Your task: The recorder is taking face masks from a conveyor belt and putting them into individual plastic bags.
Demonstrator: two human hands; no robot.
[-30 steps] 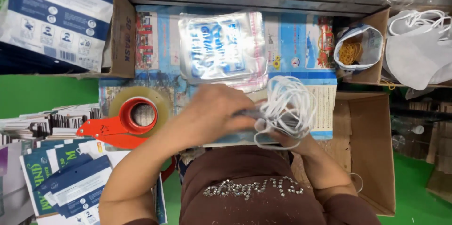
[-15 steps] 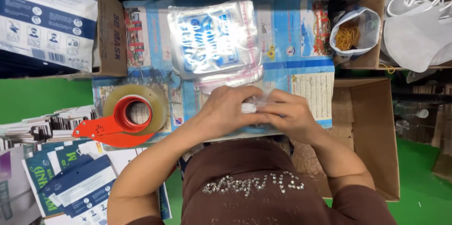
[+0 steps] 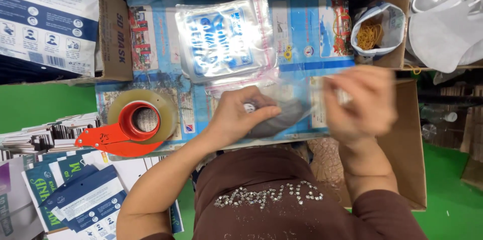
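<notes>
folded grey mask [image 3: 282, 114] lies on the blue work surface [image 3: 302, 24] near the middle of the bench, and it looks already tucked inside a clear plastic sleeve [image 3: 307, 94], though the film is glossy and hard to trace. left hand [image 3: 241, 117] rests on it, fingers curled down and pressing the mask and sleeve flat. right hand [image 3: 359, 102] is blurred just to the right, at the sleeve's open end; i cannot tell whether its fingers pinch the film or hang loose. judging by this, the stuffing is about done and closing the sleeve is what remains, since the end looks unsealed. far from the hands sits a stack of empty printed bags [image 3: 226, 39]; a tape dispenser [image 3: 133, 124] is to the left, a bag of rubber bands [image 3: 375, 31] far right, white masks [image 3: 443, 29] beyond it, and printed cards [image 3: 75, 195] near left.
</notes>
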